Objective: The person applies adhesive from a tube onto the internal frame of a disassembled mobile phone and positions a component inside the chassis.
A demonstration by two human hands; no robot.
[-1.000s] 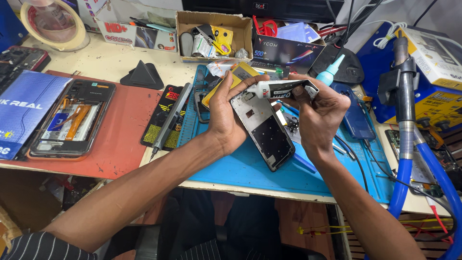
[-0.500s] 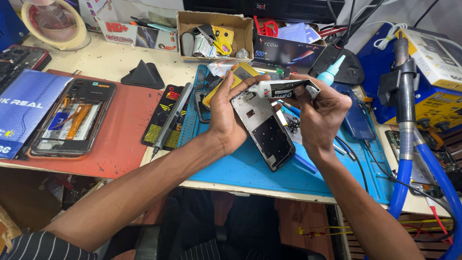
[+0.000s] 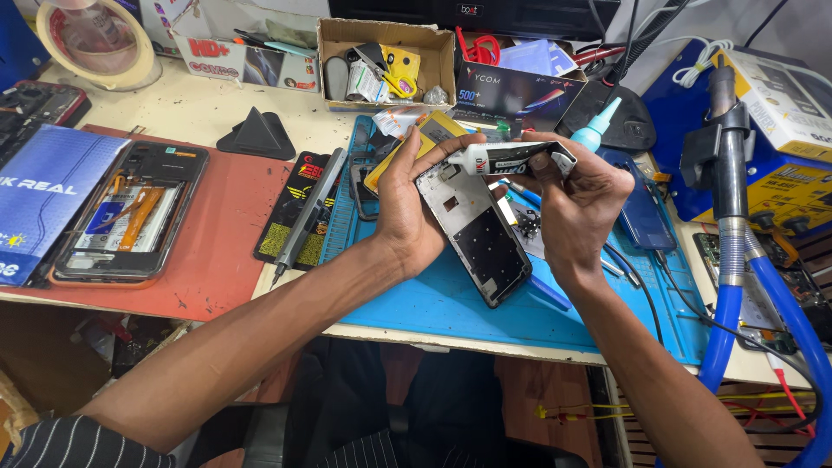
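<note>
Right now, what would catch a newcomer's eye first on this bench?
At centre, the left hand holds a bare phone frame over the blue mat, while the right hand holds a glue tube at its top edge. To the left, an opened phone lies on the red mat.

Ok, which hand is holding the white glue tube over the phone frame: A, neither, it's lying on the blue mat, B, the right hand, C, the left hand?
B: the right hand grips the white glue tube, while the left hand holds the phone frame above the blue mat.
</note>
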